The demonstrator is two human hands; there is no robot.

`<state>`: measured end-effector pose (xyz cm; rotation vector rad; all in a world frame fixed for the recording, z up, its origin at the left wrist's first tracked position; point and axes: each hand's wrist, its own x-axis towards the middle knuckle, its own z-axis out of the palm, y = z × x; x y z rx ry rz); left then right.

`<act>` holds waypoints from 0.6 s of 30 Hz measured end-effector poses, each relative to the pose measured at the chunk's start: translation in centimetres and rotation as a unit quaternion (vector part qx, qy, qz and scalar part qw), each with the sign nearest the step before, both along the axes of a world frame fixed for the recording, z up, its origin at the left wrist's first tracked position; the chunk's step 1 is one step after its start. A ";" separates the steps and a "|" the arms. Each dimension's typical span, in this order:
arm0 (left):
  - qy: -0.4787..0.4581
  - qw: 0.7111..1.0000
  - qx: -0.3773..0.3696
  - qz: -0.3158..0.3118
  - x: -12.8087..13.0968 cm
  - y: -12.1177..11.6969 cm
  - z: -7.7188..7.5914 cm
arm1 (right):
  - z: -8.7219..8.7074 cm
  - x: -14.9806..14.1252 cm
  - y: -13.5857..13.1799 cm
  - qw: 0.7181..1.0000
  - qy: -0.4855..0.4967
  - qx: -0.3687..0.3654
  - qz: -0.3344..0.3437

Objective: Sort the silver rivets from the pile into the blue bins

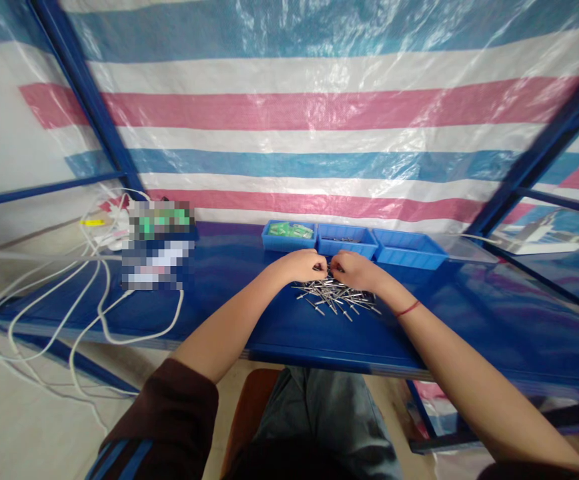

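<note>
A loose pile of blind rivets (337,297), thin silvery pins with wider heads, lies on the blue table (209,293) in front of me. Over the far side of this pile is my left hand (307,267), its fingers curled and pinched. My right hand (354,270) is close beside it, also closed, with the fingertips of both hands almost meeting. Whatever the fingers hold is too small and too covered to make out. Just behind the hands stands the middle blue bin (372,248), with a few dark thin pieces inside.
On the left, a blue bin (264,240) holds green-and-white packets (292,230); on the right is another blue bin (409,252). White cables (102,307) loop over the table's left end near a pixelated area. A striped plastic sheet (289,107) hangs behind.
</note>
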<state>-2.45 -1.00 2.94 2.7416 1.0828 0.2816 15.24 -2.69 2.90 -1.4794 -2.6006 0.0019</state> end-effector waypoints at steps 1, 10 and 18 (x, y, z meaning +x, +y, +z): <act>0.000 1.000 0.004 0.001 0.0 0.0 0.0 | -0.1 0.1 0.0 1.000 0.012 0.016 0.010; -0.178 0.984 0.015 0.003 0.4 0.4 0.1 | 0.1 0.2 0.3 0.933 0.352 0.066 0.023; -0.288 0.955 -0.068 0.039 1.2 0.3 -0.2 | -0.5 0.0 0.7 0.900 0.428 0.080 -0.007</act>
